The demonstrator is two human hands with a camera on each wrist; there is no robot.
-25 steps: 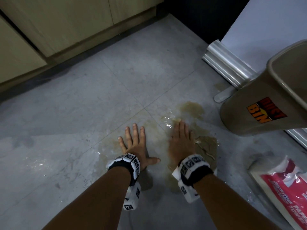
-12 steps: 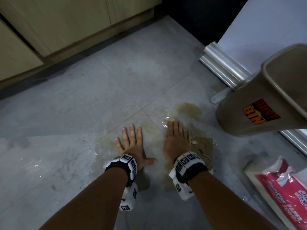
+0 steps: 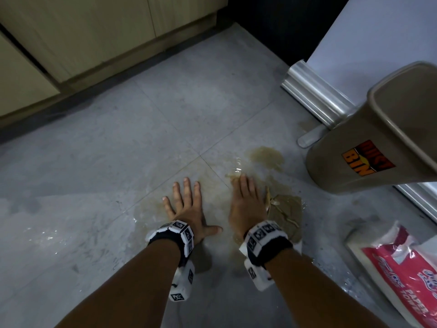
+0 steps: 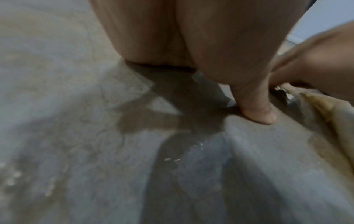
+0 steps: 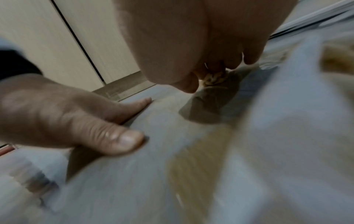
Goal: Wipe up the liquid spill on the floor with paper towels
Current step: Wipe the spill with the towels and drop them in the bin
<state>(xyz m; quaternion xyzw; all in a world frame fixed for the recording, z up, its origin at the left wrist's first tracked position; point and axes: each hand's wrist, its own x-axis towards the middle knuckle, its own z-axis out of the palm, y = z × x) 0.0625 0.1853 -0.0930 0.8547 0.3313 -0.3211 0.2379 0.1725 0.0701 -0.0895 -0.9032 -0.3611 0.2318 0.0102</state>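
Note:
A brown liquid spill [image 3: 267, 157] spreads over the grey floor tiles [image 3: 142, 138], with thinner wet streaks toward the left. My right hand [image 3: 246, 200] lies flat, fingers straight, pressing a soaked brown paper towel [image 3: 287, 209] onto the puddle; most of the towel is hidden under the palm. About a hand's width to its left, my left hand [image 3: 186, 204] is planted flat on the wet floor with fingers spread and holds nothing. In the left wrist view the towel's stained edge [image 4: 333, 121] shows at the right. The right wrist view is motion-blurred.
A tan dust bin [image 3: 369, 150] stands just right of the spill. A red and white paper towel pack [image 3: 402, 268] lies at the lower right. Wooden cabinets [image 3: 94, 31] line the far side, and a white appliance with a metal base [image 3: 314, 95] stands at the right.
My right hand has slid slightly left and back on the towel. The left hand stays flat in the same spot. The view has shifted a little.

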